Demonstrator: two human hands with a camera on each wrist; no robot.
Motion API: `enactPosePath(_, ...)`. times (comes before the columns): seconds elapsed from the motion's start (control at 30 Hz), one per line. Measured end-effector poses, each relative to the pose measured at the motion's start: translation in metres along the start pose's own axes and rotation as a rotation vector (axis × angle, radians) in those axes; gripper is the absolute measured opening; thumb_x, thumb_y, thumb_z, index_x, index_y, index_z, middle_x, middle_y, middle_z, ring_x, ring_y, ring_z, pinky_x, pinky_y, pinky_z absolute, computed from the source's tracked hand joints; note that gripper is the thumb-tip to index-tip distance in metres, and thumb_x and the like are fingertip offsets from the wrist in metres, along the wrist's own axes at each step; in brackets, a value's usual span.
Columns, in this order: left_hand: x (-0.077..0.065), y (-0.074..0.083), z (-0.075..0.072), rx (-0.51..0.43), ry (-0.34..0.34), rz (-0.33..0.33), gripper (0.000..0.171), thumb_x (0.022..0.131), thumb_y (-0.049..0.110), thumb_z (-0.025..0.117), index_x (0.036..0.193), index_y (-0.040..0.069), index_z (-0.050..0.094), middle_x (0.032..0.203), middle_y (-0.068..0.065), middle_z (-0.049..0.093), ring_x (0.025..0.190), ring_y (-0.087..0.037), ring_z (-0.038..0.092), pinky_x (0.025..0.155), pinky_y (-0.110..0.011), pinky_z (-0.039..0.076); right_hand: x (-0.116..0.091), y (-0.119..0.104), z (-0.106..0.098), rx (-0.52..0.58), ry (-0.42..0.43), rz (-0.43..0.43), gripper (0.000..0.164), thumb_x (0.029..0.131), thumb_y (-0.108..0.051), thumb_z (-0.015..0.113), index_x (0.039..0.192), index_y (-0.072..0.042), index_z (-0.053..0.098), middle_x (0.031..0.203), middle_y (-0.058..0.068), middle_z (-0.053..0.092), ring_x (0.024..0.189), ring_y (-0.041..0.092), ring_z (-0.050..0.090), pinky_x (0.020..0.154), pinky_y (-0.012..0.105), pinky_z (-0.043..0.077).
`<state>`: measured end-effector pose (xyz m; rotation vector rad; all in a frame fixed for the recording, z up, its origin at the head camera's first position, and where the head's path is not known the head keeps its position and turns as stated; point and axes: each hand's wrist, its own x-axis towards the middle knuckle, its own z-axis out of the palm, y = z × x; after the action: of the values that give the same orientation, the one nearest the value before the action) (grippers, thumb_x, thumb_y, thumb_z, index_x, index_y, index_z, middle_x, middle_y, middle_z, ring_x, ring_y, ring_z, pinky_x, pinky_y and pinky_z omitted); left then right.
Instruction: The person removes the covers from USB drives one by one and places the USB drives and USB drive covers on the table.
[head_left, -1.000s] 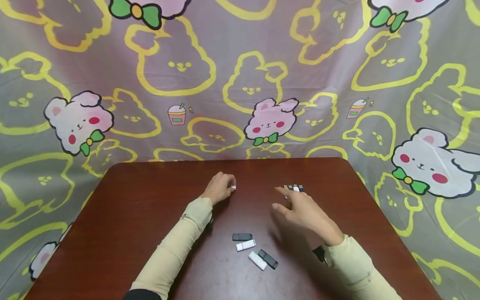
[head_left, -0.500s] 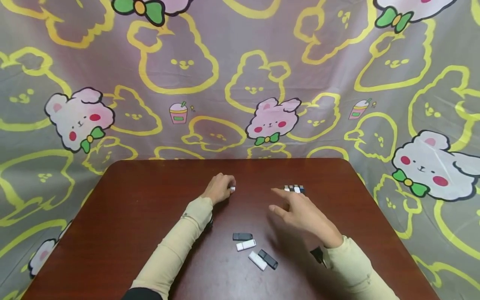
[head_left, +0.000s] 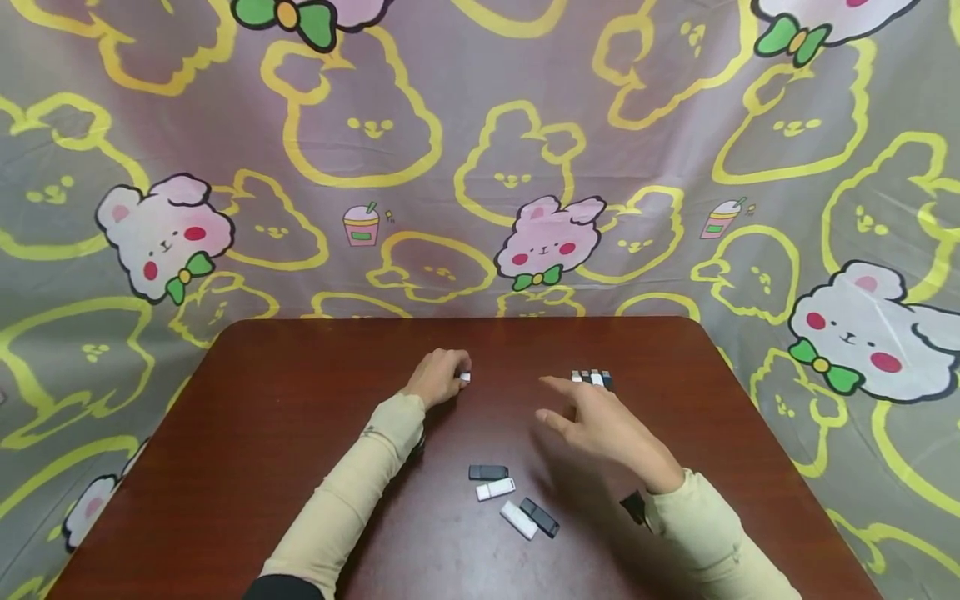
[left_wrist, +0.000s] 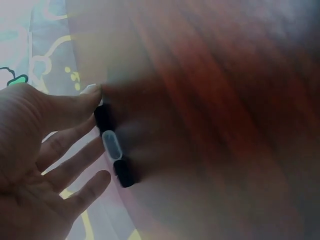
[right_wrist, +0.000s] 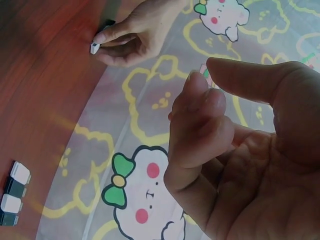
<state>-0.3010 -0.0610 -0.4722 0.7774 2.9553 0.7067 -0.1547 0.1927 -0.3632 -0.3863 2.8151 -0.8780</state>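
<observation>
My left hand is at the far middle of the table, pinching a white USB stick between thumb and fingers. In the left wrist view its thumb is on the near end of a short row, where a black USB stick, a white USB stick and another black USB stick line up. My right hand hovers over the right half of the table, index finger extended, holding nothing. Just beyond it lies a second row of black and white USB sticks, partly covered by that hand.
Nearer me lie loose sticks: a black one beside a white one, then a white one against a black one. A patterned curtain hangs behind the brown table.
My right hand has drifted slightly left, uncovering more of the row behind it. My left hand keeps its place, with the white stick showing slightly more. The head view has shifted a little.
</observation>
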Motion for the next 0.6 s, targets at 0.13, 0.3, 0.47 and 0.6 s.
enactPosePath(0.13,-0.002,0.003,-0.007,-0.062,-0.014,0.014,0.023,0.088,0.008,0.077,0.110,0.007,0.070,0.106,-0.009,0.074,0.101,-0.027,0.068,0.091,-0.043,0.055,0.002,-0.003,0.003,-0.005,0.000,-0.001,0.052,0.095,-0.028,0.071,0.143,-0.011,0.057,0.060,-0.005,0.054,0.050,0.008,0.047,0.050,0.025,0.041)
enactPosePath(0.3,-0.013,0.005,-0.015,-0.068,0.097,0.054,0.029,0.091,0.010,0.075,0.118,0.007,0.068,0.118,-0.011,0.072,0.118,-0.032,0.063,0.102,-0.048,0.050,0.008,-0.007,0.010,-0.029,-0.001,-0.009,0.047,0.094,-0.025,0.072,0.136,-0.008,0.062,0.064,-0.005,0.059,0.055,0.009,0.051,0.052,0.026,0.043)
enactPosePath(0.47,-0.030,0.005,-0.018,-0.068,0.267,0.054,0.022,0.093,0.006,0.071,0.114,0.008,0.069,0.113,-0.010,0.074,0.113,-0.030,0.064,0.098,-0.045,0.052,0.011,-0.009,0.024,-0.047,-0.028,-0.010,0.045,0.093,-0.021,0.073,0.134,-0.006,0.063,0.061,-0.005,0.059,0.053,0.008,0.051,0.048,0.024,0.041)
enactPosePath(0.6,-0.045,0.009,-0.019,-0.112,0.354,0.068,0.018,0.093,0.006,0.070,0.111,0.009,0.069,0.108,-0.009,0.074,0.105,-0.027,0.064,0.091,-0.044,0.053,0.014,-0.009,0.038,-0.074,-0.025,-0.058,0.040,0.092,-0.018,0.074,0.129,-0.004,0.066,0.062,-0.005,0.060,0.052,0.007,0.050,0.048,0.023,0.038)
